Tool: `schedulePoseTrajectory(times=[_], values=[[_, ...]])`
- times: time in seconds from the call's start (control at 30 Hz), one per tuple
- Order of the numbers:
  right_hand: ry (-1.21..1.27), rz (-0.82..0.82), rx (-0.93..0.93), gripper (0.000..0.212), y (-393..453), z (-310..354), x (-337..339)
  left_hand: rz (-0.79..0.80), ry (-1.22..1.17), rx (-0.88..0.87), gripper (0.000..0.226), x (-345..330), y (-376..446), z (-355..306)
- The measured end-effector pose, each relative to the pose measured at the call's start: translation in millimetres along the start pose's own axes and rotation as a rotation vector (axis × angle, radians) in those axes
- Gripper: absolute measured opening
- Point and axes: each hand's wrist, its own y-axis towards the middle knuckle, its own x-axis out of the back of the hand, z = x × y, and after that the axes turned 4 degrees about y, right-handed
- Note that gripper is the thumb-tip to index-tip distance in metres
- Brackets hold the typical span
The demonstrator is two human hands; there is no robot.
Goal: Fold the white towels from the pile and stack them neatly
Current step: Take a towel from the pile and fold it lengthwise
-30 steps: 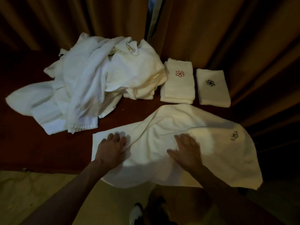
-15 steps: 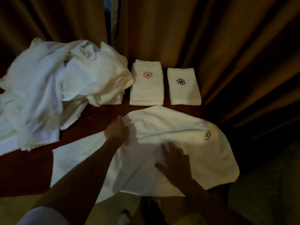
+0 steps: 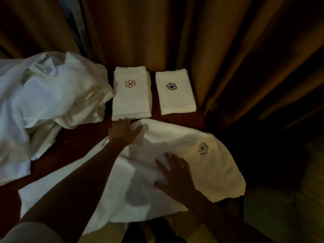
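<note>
A white towel (image 3: 215, 165) with a dark flower emblem lies spread over the front of the dark red table (image 3: 73, 142), its near edge hanging off. My left hand (image 3: 123, 132) rests flat on the towel's far edge, fingers straight. My right hand (image 3: 175, 174) presses flat on the towel's middle, fingers spread. Behind them lie two folded stacks: one with a red emblem (image 3: 131, 95), one with a dark blue emblem (image 3: 175, 92). A loose pile of white towels (image 3: 45, 100) fills the left side.
Brown curtains (image 3: 201, 41) hang close behind the table. The table's right edge is near the blue-emblem stack, with dark space beyond. Pale floor shows below the front edge.
My left hand has slid from the towel's near left part to its far edge. My right hand has stayed pressed on the middle. The view has shifted right.
</note>
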Motion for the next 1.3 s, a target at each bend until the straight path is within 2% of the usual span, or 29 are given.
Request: schedulePoseTrajectory(times=[0.1, 0.23, 0.3, 0.43, 0.5, 0.6, 0.63, 0.73, 0.77, 0.8, 0.87, 0.93, 0.97, 1.0, 1.07, 1.17, 1.23, 1.3], values=[[0.011, -0.078, 0.03, 0.081, -1, -6, 4, -0.02, 0.088, -0.098, 0.068, -6, 9, -20], [0.126, -0.154, -0.104, 0.076, 2, -6, 7, 0.241, -0.08, 0.043, 0.082, -8, 12, -39], [0.068, -0.155, -0.111, 0.074, 4, -4, 6, 0.377, -0.154, 0.02, 0.087, -6, 14, -43], [-0.032, -0.162, -0.079, 0.071, 8, -3, 1, 0.543, -0.468, -0.063, 0.049, 6, 19, -59], [-0.064, -0.159, -0.079, 0.069, 8, -1, -1, 0.623, -0.52, -0.119, 0.032, 13, 21, -67], [-0.089, -0.131, -0.05, 0.063, 8, 2, -7, 0.659, -0.687, -0.096, 0.013, 19, 21, -75], [-0.091, -0.138, -0.044, 0.063, 8, 4, -11, 0.656, -0.756, -0.111, 0.013, 20, 19, -77], [-0.084, -0.179, -0.071, 0.063, 5, 16, -20, 0.535, -1.109, -0.05, 0.027, 26, 9, -80], [-0.076, -0.196, -0.093, 0.062, 3, 21, -23, 0.464, -1.205, -0.06, 0.035, 28, 4, -79], [-0.056, -0.213, -0.119, 0.062, 1, 25, -24, 0.378, -1.227, -0.142, 0.039, 29, -1, -75], [-0.004, -0.23, -0.144, 0.061, 1, 28, -27, 0.299, -1.107, -0.412, 0.037, 31, -16, -69], [0.026, -0.224, -0.126, 0.063, 6, 26, -25, 0.297, -0.718, -0.715, 0.036, 16, -24, -62], [0.038, -0.223, -0.107, 0.063, 9, 25, -22, 0.291, -0.49, -0.822, 0.041, 5, -25, -58], [0.058, -0.22, -0.089, 0.062, 12, 26, -17, 0.29, -0.307, -0.854, 0.05, -6, -27, -54], [0.1, -0.269, -0.103, 0.06, 15, 24, -7, 0.288, -0.248, -0.788, 0.063, -22, -27, -54], [0.127, -0.325, -0.327, 0.058, 16, 12, 5, 0.192, -0.383, -0.695, 0.062, -23, -32, -74], [0.062, -0.27, -0.408, 0.065, 12, -2, 6, 0.279, -0.553, -0.508, 0.075, -12, -34, -96], [0.002, -0.199, -0.353, 0.072, 8, -13, 1, 0.351, -0.743, -0.228, 0.092, -6, -26, -115]])
